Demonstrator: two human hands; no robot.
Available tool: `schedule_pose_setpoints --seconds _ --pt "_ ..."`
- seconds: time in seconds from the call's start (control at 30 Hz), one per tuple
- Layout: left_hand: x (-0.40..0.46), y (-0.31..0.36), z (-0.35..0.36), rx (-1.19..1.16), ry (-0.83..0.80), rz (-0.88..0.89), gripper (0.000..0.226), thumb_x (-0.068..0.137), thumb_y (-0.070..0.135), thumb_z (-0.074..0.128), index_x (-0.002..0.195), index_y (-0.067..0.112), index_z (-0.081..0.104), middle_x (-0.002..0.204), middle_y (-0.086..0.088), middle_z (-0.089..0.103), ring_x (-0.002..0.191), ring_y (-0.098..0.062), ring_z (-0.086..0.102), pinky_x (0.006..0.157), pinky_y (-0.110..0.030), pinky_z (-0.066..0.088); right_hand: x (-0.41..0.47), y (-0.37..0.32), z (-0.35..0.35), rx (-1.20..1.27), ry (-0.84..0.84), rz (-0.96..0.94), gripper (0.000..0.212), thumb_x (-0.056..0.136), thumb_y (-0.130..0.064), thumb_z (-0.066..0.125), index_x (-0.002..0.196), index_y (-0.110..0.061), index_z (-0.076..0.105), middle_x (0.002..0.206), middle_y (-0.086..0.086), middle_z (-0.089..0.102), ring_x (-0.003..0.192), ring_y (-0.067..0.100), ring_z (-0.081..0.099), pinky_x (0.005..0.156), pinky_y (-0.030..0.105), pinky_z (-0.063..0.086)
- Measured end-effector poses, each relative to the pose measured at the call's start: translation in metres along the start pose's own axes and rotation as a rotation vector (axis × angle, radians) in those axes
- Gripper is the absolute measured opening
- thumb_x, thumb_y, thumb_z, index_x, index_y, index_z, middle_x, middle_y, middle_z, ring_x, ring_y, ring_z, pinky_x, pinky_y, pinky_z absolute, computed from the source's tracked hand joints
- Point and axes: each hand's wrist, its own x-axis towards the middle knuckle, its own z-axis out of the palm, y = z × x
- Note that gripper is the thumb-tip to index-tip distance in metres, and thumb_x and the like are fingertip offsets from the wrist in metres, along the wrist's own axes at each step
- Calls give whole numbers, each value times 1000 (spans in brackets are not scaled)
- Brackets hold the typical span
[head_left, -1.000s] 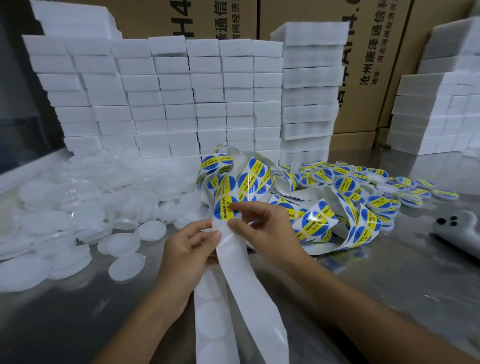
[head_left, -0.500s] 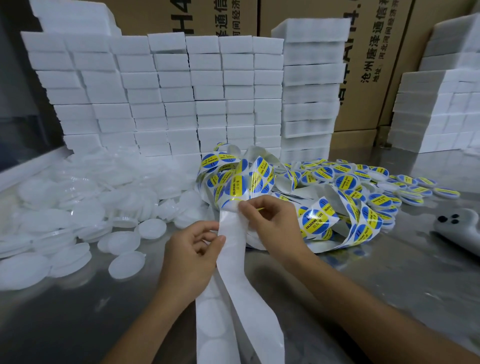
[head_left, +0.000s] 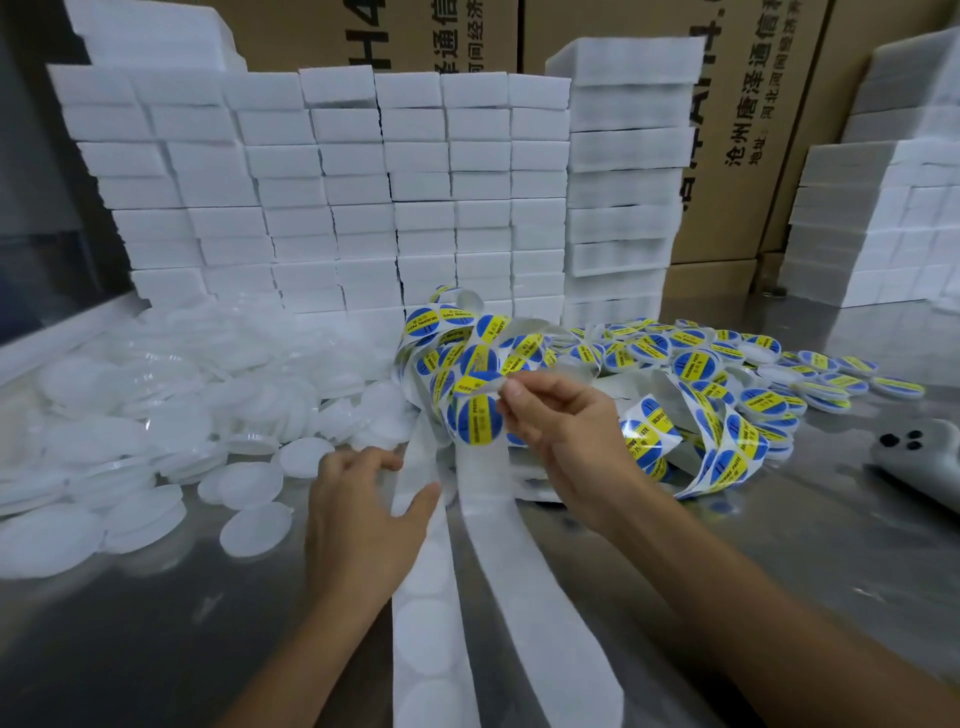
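The right hand (head_left: 563, 436) pinches only the edge of the sticker (head_left: 478, 423) in its fingers and the left hand (head_left: 363, 512) lies open, so the sticker may fold onto itself.

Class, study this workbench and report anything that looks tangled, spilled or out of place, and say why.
The sticker strip lies in a tangled heap mid-table instead of on a roll, its bare backing trailing towards the near edge. The white lids at left sprawl in a loose pile.

Bare hands (head_left: 566, 431); bare forearms (head_left: 737, 618)
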Motion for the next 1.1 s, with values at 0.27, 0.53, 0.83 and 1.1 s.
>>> schedule_pose_setpoints --seconds 0.27,0.53,0.83,1.1 --pt "2 3 0 -178 -123 -208 41 76 25 80 111 22 57 82 11 65 73 -10 62 64 -27 44 -7 17 5 -102 -150 216 21 82 3 70 85 -16 79 85 8 76 83 19 70 88 35 56" --pt "2 4 -2 -407 -235 -92 37 86 -8 48 92 26 62 93 10 75 92 -7 66 74 -20 49 4 20 -11 -51 -44 256 13 81 -9 74 87 -18 80 100 9 75 91 15 71 85 35 59" --pt "1 -3 -3 203 -369 299 11 83 24 57 75 23 50 80 7 51 80 -22 52 70 -34 39 3 23 -9 -127 -25 203 24 86 -3 71 82 -26 79 88 -2 77 84 7 72 87 33 57" --pt "7 -10 -9 267 -231 74 16 82 37 64 84 34 49 92 9 54 101 -21 52 83 -35 38 2 22 -6 -139 -56 212 22 86 -12 73 72 -28 78 83 -4 72 83 7 66 87 32 54"
